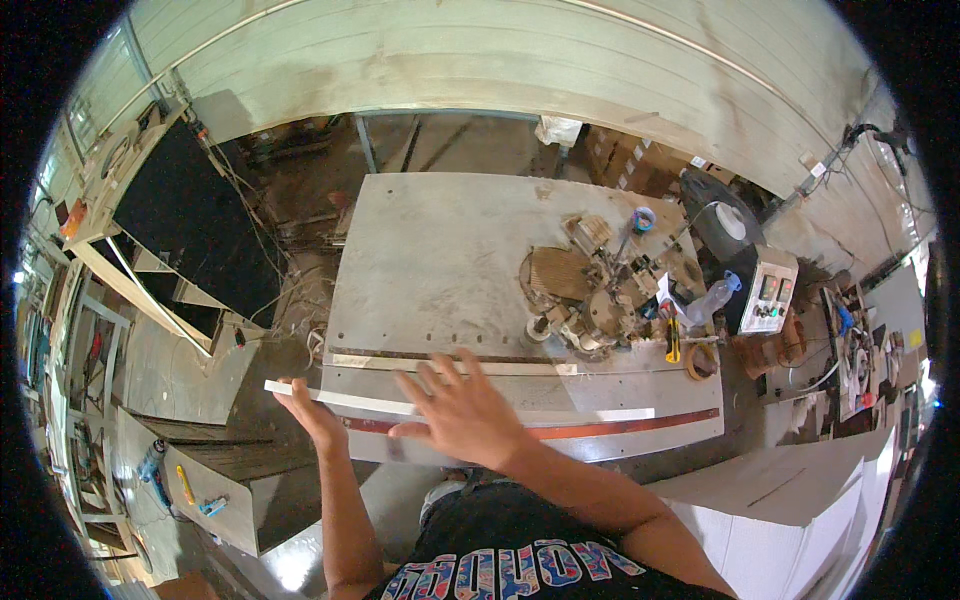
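A long, narrow white strip [590, 415] stretches along the near side of a grey work table [430, 240]. My left hand [308, 412] is closed around its left end, which sticks out past the table's left edge. Across the middle of the strip my right hand [468, 418] is spread flat, fingers apart. Whether its palm presses on the strip or hovers just over it, I cannot tell. A reddish-brown band [640, 424] runs along the table's front edge, nearer to me than the strip.
A dusty machine [605, 300] is mounted on the table's right half, with a yellow cutter [673, 340], a tape roll [702, 361] and a clear bottle [715, 298] beside it. A control box [770, 290] stands right. Lower left, a board [215, 490] carries tools; white panels [790, 490] lie lower right.
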`<state>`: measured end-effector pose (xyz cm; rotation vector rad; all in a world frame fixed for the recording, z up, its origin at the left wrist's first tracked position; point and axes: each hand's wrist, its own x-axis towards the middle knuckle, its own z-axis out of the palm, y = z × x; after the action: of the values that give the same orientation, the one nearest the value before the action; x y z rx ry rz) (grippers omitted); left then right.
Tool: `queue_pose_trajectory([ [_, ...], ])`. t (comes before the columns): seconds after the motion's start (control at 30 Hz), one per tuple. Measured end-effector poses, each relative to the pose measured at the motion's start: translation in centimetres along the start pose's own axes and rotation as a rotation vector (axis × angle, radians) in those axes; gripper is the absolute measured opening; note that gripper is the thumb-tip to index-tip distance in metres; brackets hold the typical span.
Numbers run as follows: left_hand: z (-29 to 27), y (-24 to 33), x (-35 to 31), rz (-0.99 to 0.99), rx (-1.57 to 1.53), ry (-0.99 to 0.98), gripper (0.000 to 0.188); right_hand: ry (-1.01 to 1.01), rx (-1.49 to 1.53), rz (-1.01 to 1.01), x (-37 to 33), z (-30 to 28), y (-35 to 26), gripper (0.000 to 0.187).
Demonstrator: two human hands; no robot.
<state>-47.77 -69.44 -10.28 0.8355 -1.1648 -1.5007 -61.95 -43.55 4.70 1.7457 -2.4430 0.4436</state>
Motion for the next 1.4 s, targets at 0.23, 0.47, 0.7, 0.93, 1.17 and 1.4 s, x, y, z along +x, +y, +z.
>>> queue_pose_trajectory([
  [0.23,1.3,-0.5,1.1,0.002,0.03,0.01,0.081,0.185,0.0,0.012,0.8,0.3,0.8,0.087],
  [0.47,2.0,-0.2,0.2,-0.037,0.049,0.15,0.074,0.067,0.041,0.118,-4.5,-2.6,4.8,0.082],
  [0.7,1.0,-1.0,1.2,-0.06,-0.108,0.09,0.062,-0.036,0.088,0.285,-10.6,-6.5,9.1,0.075],
  [0.93,-0.7,-1.9,1.0,-0.01,-0.038,0.103,0.046,-0.051,0.052,0.314,-14.7,-8.1,10.4,0.07],
  [1.17,-1.8,-2.3,1.3,-0.015,-0.052,0.043,0.05,0.029,-0.004,0.356,-17.6,-9.3,11.8,0.064],
  [1.4,-0.7,-1.6,1.2,-0.021,-0.039,-0.008,0.069,0.072,-0.08,0.408,-16.9,-8.2,11.5,0.06],
])
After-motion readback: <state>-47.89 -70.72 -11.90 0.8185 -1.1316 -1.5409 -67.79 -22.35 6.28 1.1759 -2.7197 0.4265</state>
